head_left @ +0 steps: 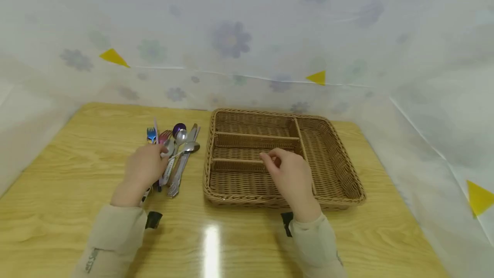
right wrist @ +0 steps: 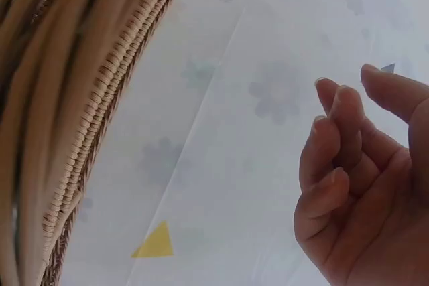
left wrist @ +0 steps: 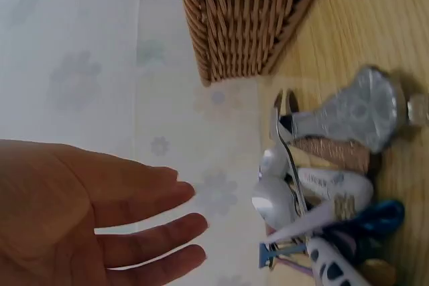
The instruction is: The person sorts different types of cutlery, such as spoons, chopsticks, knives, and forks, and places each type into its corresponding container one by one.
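My left hand (head_left: pixel 144 168) hovers over the near left side of a cutlery pile. Its fingers are fairly straight in the left wrist view, with nothing held. In the pile lie a blue fork (head_left: pixel 151 134), a pinkish fork (head_left: pixel 165 135), a purple spoon (head_left: pixel 179 129), silver spoons (head_left: pixel 191 146) and an ornate silver handle (left wrist: pixel 355 108). Part of the pile is hidden behind the hand. Above the wicker basket (head_left: pixel 247 200), near its lower dividers, is my right hand (head_left: pixel 291 175). Its fingers bend loosely, thumb apart from them, and they hold nothing.
Wicker dividers (head_left: pixel 256 135) split the basket into several compartments, with a long one on the right. A wooden table (head_left: pixel 69 183) carries everything. Pale flowered sheeting (head_left: pixel 231 12) with yellow triangles (head_left: pixel 317 77) stands behind and at the sides.
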Demonstrator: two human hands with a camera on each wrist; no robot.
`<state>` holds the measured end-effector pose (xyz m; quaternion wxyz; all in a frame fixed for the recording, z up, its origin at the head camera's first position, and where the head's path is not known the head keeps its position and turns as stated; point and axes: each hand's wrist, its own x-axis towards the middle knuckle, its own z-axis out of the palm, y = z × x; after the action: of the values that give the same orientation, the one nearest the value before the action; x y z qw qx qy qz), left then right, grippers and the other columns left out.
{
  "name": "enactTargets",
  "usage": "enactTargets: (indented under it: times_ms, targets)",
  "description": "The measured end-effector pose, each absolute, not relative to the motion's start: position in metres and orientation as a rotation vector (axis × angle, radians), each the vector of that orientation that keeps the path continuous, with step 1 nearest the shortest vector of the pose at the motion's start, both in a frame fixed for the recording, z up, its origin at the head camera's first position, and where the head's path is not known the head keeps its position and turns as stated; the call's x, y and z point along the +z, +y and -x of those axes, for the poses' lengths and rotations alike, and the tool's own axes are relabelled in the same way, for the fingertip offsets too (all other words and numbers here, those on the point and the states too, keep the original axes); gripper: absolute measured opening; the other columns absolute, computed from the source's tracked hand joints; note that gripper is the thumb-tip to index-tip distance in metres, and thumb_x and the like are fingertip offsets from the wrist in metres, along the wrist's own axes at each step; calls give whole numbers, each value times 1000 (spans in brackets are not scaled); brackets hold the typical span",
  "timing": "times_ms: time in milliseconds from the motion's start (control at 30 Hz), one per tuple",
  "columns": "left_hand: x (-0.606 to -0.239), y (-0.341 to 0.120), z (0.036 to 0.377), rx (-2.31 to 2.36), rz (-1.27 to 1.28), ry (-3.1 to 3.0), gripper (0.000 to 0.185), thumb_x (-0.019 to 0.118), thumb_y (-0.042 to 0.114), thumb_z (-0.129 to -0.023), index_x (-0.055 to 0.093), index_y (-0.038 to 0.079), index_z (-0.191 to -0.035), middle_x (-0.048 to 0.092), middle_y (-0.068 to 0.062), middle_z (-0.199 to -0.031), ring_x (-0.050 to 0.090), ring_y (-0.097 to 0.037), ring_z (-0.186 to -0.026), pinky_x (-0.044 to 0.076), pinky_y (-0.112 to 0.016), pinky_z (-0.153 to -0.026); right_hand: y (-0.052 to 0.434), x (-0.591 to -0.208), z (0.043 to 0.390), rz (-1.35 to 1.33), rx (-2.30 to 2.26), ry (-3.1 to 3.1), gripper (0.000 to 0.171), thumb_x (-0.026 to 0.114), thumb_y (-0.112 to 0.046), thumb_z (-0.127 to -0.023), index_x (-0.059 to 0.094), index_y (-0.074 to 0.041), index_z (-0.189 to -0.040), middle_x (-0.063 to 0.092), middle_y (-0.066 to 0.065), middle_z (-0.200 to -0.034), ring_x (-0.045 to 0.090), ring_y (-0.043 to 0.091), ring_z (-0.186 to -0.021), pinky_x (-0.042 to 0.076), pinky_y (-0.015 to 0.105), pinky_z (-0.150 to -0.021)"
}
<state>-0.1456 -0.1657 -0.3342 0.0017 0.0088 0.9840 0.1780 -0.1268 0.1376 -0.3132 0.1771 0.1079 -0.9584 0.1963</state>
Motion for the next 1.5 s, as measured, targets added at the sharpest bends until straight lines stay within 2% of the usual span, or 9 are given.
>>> enactTargets:
  times_ms: [67,133,267,533,733,967,1167,1300,1500]
  targets:
    - [-334,-171,147,560,42,3012,23,53,17,-91,64,-2,-98,65,-20,-88,58,-26,-68,42,-34,-48,138,-311,126,-297,585,-2710,28,59,-37,-91,72,-12,-89,54,-3,-53,32,7,-38,27,22,-39]
    - [-336,-174,149,556,103,2957,23,54,22,-91,61,1,-83,62,-14,-75,54,-22,-62,39,-31,-48,139,-309,124,-280,622,-2715,28,59,-37,-91,72,-12,-91,53,-2,-54,34,7,-40,28,23,-39]
    - [-343,-178,154,560,197,2894,34,55,29,-91,50,9,-63,53,-6,-63,49,-19,-55,35,-31,-48,142,-309,120,-248,695,-2732,27,60,-35,-90,71,-11,-94,52,-2,-54,35,9,-41,29,23,-41]
    - [-356,-187,164,485,298,2842,34,56,32,-89,60,-2,-82,62,-20,-81,56,-27,-68,43,-39,-59,145,-305,117,-238,744,-2693,23,62,-33,-89,71,-12,-93,47,-3,-52,32,10,-40,26,23,-40]
    - [-364,-188,169,502,300,2828,32,54,28,-86,60,-3,-80,62,-22,-83,58,-30,-72,44,-44,-64,150,-300,115,-225,759,-2671,23,61,-33,-90,71,-12,-91,47,-3,-52,31,9,-39,27,23,-40]
    - [-366,-191,171,526,335,2808,36,47,31,-89,59,-2,-79,61,-21,-79,56,-28,-68,43,-38,-57,151,-299,117,-208,752,-2680,22,61,-32,-90,71,-12,-91,47,-3,-52,32,10,-41,27,23,-42]
    - [-359,-193,169,539,372,2840,44,39,37,-92,57,0,-78,61,-29,-94,60,-38,-81,45,-45,-59,153,-300,117,-195,765,-2679,22,62,-32,-90,71,-12,-90,50,-2,-54,35,10,-42,30,23,-43]
    - [-352,-194,166,582,385,2859,42,38,37,-91,54,4,-72,61,-24,-86,59,-34,-75,43,-42,-57,154,-299,117,-178,775,-2670,21,62,-32,-89,71,-12,-90,51,-1,-55,36,11,-43,30,24,-44]
    - [-344,-191,159,652,355,2908,36,39,35,-92,48,6,-72,55,-13,-72,52,-25,-63,38,-36,-51,158,-298,117,-163,782,-2671,20,63,-30,-89,71,-12,-90,53,0,-55,36,11,-41,30,24,-42]
